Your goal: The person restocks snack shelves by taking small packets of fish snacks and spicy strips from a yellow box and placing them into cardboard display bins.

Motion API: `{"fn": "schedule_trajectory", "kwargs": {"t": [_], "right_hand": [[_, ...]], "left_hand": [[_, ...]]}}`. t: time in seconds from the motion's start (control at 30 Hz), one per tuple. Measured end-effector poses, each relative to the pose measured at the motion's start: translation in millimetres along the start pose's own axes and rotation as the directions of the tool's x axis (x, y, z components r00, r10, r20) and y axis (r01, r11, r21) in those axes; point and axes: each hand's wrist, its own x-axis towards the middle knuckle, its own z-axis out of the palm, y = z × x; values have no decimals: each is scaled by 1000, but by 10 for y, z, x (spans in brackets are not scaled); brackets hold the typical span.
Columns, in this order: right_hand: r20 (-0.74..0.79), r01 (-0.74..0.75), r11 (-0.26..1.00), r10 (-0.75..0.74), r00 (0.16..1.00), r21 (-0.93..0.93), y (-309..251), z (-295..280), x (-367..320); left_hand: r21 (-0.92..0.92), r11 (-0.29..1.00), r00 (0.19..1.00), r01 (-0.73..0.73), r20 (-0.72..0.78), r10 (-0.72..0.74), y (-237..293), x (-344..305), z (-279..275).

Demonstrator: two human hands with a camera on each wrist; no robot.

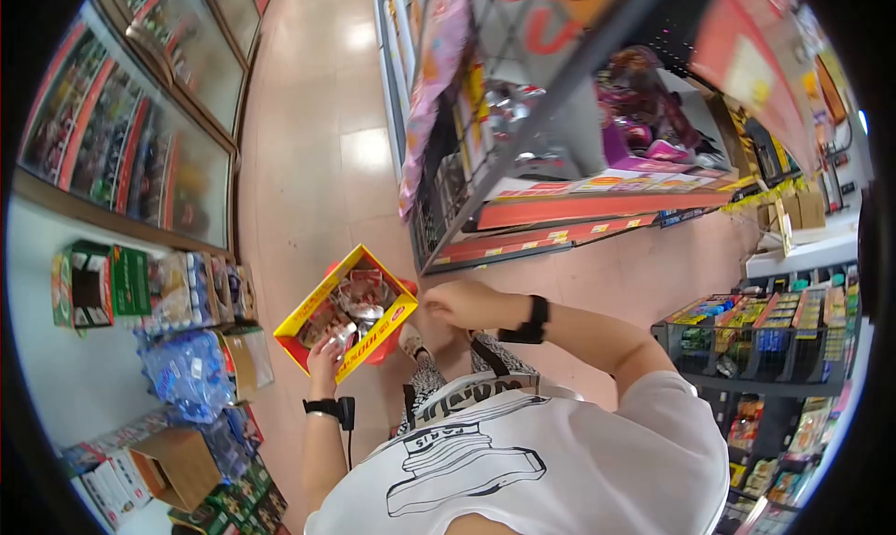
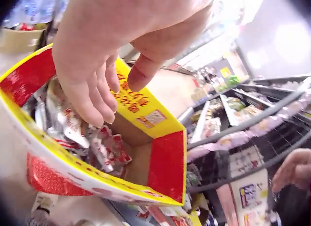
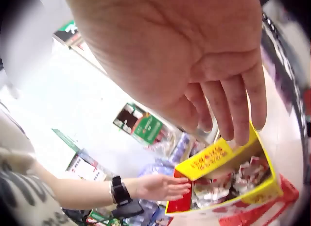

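A yellow cardboard box (image 1: 378, 332) with red inner end walls stands before me, its top uncovered. Inside lie several small silver, red and white plastic packets (image 1: 366, 293). My left hand (image 1: 323, 363) reaches over the box's near-left edge, fingers extended above the packets and thumb near the yellow wall. Nothing is seen in its grasp. My right hand (image 1: 471, 303) hangs just right of the box with loose fingers and holds nothing; its palm (image 3: 180, 46) fills the top of the right wrist view. Below the box shows a red support (image 3: 272, 206), mostly hidden.
A wire-sided shelf rack (image 1: 523, 213) with packaged goods rises close on the right. Glass-door coolers (image 1: 140, 115) line the left, with wrapped bottle packs (image 1: 187, 376) and an opened carton (image 1: 177, 467) below. A tiled aisle (image 1: 317, 152) runs ahead.
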Motion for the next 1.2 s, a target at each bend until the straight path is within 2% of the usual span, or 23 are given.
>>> {"fn": "schedule_trajectory", "kwargs": {"t": [0.07, 0.17, 0.2, 0.23, 0.3, 0.33, 0.37, 0.4, 0.43, 0.47, 0.5, 0.53, 0.57, 0.63, 0.67, 0.7, 0.73, 0.77, 0.83, 0.9, 0.97, 1.13, 1.2], "right_hand": [[-155, 126, 985, -144, 977, -117, -296, -508, -371], [-217, 100, 972, -146, 965, -211, -805, -1154, -840], [-285, 129, 956, -205, 936, -263, -949, -1327, -974], [-345, 155, 936, -266, 900, -317, -1065, -1478, -1072], [-406, 189, 910, -340, 848, -369, -1253, -1735, -1204], [-455, 208, 884, -402, 794, -418, -1288, -1849, -1231], [-454, 220, 879, -416, 788, -423, -1285, -1958, -1221], [-447, 216, 824, -481, 754, -524, -1281, -2076, -1192], [-432, 204, 759, -545, 718, -618, -1285, -2192, -1156], [-429, 215, 753, -556, 712, -621, -1298, -2283, -1115], [-369, 166, 710, -534, 761, -685, -1322, -2359, -1061], [-312, 120, 657, -502, 806, -745, -1343, -2434, -1007], [-307, 130, 652, -512, 802, -747, -1322, -2495, -940], [-186, 110, 589, -419, 889, -800, -1207, -2566, -764], [-138, 103, 536, -391, 910, -838, -1193, -2591, -686], [-137, 107, 533, -398, 907, -839, -1215, -2611, -610], [-86, 114, 564, -316, 945, -818, -1248, -2626, -534], [-30, 117, 594, -232, 972, -796, -1259, -2638, -470], [-17, 149, 558, -280, 960, -816, -1214, -2632, -352], [-21, 83, 526, -188, 982, -846, -1195, -2620, -242], [-10, 109, 516, -222, 975, -850, -1087, -2604, -140], [121, 96, 519, 14, 993, -849, -1052, -2584, 78], [141, 156, 484, -68, 988, -861, -1019, -2607, 95]], "left_hand": [[133, 985, 994, -110, 37, 106, 336, -334, 298], [178, 919, 920, -353, 247, 305, 718, -589, 658], [135, 884, 860, -447, 338, 383, 803, -588, 762], [136, 877, 854, -460, 338, 396, 958, -707, 952], [140, 708, 670, -692, 490, 558, 1320, -1229, 1456], [140, 698, 663, -703, 485, 570, 1440, -1446, 1657], [107, 649, 589, -754, 549, 593, 1535, -1663, 1839], [70, 598, 510, -799, 607, 610, 1620, -1874, 1997], [69, 588, 504, -806, 600, 621, 1711, -2106, 2126], [159, 427, 418, -890, 659, 625, 1791, -2338, 2234], [234, 248, 339, -940, 719, 607, 1856, -2498, 2334], [169, -18, 121, -985, 767, 630, 1924, -2569, 2437], [175, -24, 120, -984, 762, 636, 1969, -2631, 2527], [138, -255, -49, -957, 792, 609, 2018, -2721, 2664], [143, -260, -49, -955, 789, 612, 2033, -2736, 2708], [147, -342, -98, -928, 790, 605, 2051, -2747, 2746], [149, -422, -148, -895, 792, 593, 2060, -2759, 2775], [151, -426, -150, -892, 791, 593, 2057, -2771, 2795], [188, -451, -139, -872, 789, 598, 2044, -2784, 2828], [219, -462, -126, -859, 785, 606, 2019, -2742, 2849], [250, -472, -112, -846, 781, 614, 2014, -2743, 2861], [282, -430, -64, -858, 771, 633, 2051, -2795, 2917], [288, -431, -58, -855, 773, 631, 2078, -2825, 2944]]}}
